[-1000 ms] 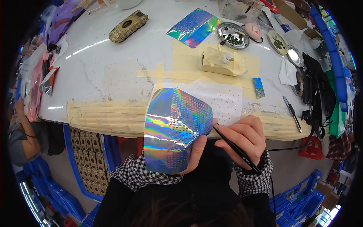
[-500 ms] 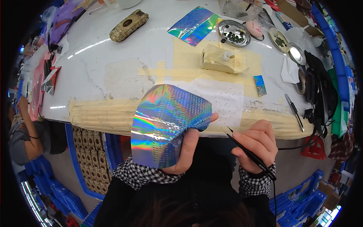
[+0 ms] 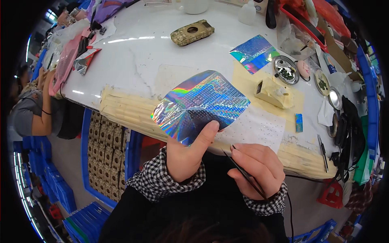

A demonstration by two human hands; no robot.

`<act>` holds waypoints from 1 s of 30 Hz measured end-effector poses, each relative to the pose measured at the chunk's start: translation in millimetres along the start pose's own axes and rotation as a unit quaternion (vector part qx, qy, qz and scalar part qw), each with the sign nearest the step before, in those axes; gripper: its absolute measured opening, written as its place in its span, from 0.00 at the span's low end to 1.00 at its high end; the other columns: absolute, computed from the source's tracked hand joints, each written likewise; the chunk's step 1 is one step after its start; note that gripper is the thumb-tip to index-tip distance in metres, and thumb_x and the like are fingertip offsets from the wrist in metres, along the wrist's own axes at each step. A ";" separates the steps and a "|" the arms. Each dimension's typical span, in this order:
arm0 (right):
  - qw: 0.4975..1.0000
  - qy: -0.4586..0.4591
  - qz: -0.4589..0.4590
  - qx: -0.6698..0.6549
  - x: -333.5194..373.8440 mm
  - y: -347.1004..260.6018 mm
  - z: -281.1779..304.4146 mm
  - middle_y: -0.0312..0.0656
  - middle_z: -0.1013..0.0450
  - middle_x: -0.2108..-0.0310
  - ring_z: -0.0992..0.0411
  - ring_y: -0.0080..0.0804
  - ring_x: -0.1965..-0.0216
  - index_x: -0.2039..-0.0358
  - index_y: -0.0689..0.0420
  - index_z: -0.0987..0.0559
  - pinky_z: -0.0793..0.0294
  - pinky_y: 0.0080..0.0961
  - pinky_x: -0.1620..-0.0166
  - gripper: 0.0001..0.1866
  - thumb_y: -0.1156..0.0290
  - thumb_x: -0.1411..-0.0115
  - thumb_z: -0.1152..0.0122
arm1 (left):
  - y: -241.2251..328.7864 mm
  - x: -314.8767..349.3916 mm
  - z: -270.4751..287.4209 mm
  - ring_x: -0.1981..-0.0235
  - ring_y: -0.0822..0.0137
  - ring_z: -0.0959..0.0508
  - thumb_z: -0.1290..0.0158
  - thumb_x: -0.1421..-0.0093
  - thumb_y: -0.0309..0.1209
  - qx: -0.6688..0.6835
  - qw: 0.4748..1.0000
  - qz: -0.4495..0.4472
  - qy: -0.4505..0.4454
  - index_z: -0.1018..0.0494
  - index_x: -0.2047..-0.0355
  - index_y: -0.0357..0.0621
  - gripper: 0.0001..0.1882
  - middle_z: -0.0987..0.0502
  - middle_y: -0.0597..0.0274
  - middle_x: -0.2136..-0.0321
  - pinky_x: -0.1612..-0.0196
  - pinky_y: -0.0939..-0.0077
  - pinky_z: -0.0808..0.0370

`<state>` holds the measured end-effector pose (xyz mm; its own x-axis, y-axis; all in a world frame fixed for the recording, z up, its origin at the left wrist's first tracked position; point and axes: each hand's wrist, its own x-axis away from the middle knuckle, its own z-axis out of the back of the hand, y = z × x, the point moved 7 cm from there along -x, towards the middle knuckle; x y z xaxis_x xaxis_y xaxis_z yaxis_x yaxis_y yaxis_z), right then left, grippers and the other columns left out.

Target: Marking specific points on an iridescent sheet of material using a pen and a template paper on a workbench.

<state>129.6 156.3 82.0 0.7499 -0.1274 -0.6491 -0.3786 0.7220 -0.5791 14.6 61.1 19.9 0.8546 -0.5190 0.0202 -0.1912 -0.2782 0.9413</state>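
My left hand (image 3: 188, 156) grips a shiny holographic sheet (image 3: 210, 95) covered in rows of small cut shapes, the thumb pressing on its near edge and the sheet bowed. In my right hand (image 3: 261, 166) is a pair of black tweezers (image 3: 243, 172), its tips pointing up toward the sheet, apart from it. I cannot tell whether anything is between the tips. Beneath and beyond both hands lies white paper (image 3: 265, 129) dotted with many tiny dark bits, partly hidden by the sheet. A taped, cream-coloured block (image 3: 269, 93) stands behind the paper.
A camouflage toy tank hull (image 3: 192, 33) rests farther back. Toward the right are a second holographic sheet (image 3: 253, 52), a metal dish (image 3: 292, 60) of small dark pieces, a small blue holographic scrap (image 3: 299, 122) and a pen (image 3: 323, 154). A blue crate (image 3: 86, 150) holds more hulls; another person (image 3: 28, 117) sits left.
The view has swung, shifting the table rightward in the picture. My left hand has tilted the sheet over, its top now leaning right. My right hand has turned, and the tweezers lie steeper.
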 end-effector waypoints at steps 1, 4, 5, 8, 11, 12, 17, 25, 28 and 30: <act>1.000 -0.004 -0.010 0.003 -3.5 1.6 -3.1 0.46 0.25 0.66 0.25 0.38 0.64 0.60 0.64 0.24 0.25 0.27 0.63 0.20 0.77 0.57 0.32 | -2.3 -1.0 1.6 0.69 0.72 0.28 0.50 0.43 0.22 0.003 1.000 0.008 -0.015 0.32 0.59 0.36 0.11 0.26 0.60 0.67 0.67 0.79 0.31; 0.999 0.009 -0.023 0.027 -10.1 8.5 -4.9 0.46 0.25 0.65 0.25 0.39 0.63 0.59 0.64 0.25 0.24 0.27 0.62 0.21 0.78 0.57 0.32 | -4.8 -3.7 3.7 0.64 0.72 0.26 0.49 0.43 0.22 0.012 0.999 0.020 -0.043 0.30 0.60 0.35 0.10 0.25 0.60 0.64 0.60 0.79 0.29; 0.999 0.008 -0.027 0.017 -10.4 10.4 -5.1 0.47 0.26 0.65 0.25 0.39 0.63 0.59 0.64 0.25 0.24 0.27 0.62 0.21 0.78 0.56 0.32 | -3.0 -3.0 2.5 0.64 0.72 0.26 0.49 0.42 0.22 0.015 0.999 0.016 -0.040 0.31 0.59 0.35 0.10 0.25 0.60 0.64 0.60 0.78 0.29; 0.999 0.000 -0.034 0.000 -8.9 12.5 -3.9 0.47 0.26 0.64 0.25 0.39 0.62 0.58 0.63 0.25 0.24 0.27 0.62 0.22 0.78 0.57 0.32 | -1.8 -2.3 1.7 0.66 0.72 0.26 0.50 0.43 0.21 0.014 0.999 0.007 -0.030 0.32 0.59 0.35 0.11 0.26 0.60 0.65 0.63 0.79 0.30; 0.999 -0.006 -0.038 0.002 -10.2 12.8 -3.9 0.47 0.26 0.64 0.25 0.39 0.62 0.58 0.62 0.25 0.24 0.27 0.62 0.22 0.80 0.57 0.32 | -4.5 -4.4 2.6 0.71 0.72 0.28 0.52 0.44 0.19 0.010 1.000 0.011 -0.005 0.35 0.57 0.37 0.13 0.27 0.59 0.68 0.70 0.80 0.32; 0.999 -0.002 -0.041 0.012 -10.4 13.4 -4.5 0.47 0.26 0.64 0.25 0.39 0.62 0.58 0.63 0.25 0.24 0.28 0.62 0.22 0.80 0.57 0.32 | -6.3 -4.0 3.9 0.71 0.72 0.29 0.52 0.44 0.19 0.018 1.000 0.021 0.002 0.35 0.57 0.37 0.13 0.27 0.59 0.68 0.69 0.80 0.32; 0.999 0.017 -0.041 0.030 -12.9 15.7 -7.2 0.47 0.26 0.64 0.25 0.40 0.62 0.59 0.63 0.25 0.23 0.28 0.62 0.23 0.83 0.58 0.33 | -5.9 -6.2 3.5 0.71 0.71 0.29 0.52 0.44 0.18 0.023 0.999 0.020 0.021 0.35 0.58 0.37 0.13 0.28 0.59 0.68 0.70 0.79 0.32; 0.998 0.009 -0.048 0.028 -12.7 15.3 -10.2 0.48 0.26 0.65 0.25 0.41 0.61 0.59 0.64 0.25 0.24 0.27 0.61 0.22 0.84 0.58 0.33 | -3.7 -8.0 2.3 0.73 0.74 0.28 0.49 0.46 0.19 -0.007 1.000 0.022 -0.002 0.33 0.59 0.36 0.13 0.26 0.59 0.69 0.71 0.81 0.32; 0.998 0.019 -0.064 0.020 -11.8 15.6 -8.6 0.49 0.25 0.65 0.25 0.41 0.62 0.59 0.64 0.25 0.24 0.27 0.61 0.21 0.83 0.58 0.33 | -6.4 -8.2 2.3 0.73 0.74 0.28 0.48 0.46 0.20 -0.007 0.999 0.033 -0.005 0.32 0.59 0.36 0.13 0.24 0.58 0.69 0.72 0.82 0.32; 0.997 0.022 -0.076 0.010 -11.2 15.0 -6.6 0.49 0.25 0.65 0.25 0.41 0.62 0.60 0.65 0.25 0.24 0.27 0.61 0.21 0.81 0.57 0.32 | -6.6 -7.8 1.8 0.73 0.74 0.27 0.48 0.46 0.20 0.002 0.999 0.043 -0.007 0.32 0.59 0.36 0.13 0.24 0.58 0.69 0.72 0.82 0.31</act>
<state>111.9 164.0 77.3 0.7727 -0.2661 -0.5763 -0.2510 0.7058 -0.6624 8.3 65.6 13.0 0.8278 -0.5527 0.0959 -0.2652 -0.2350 0.9351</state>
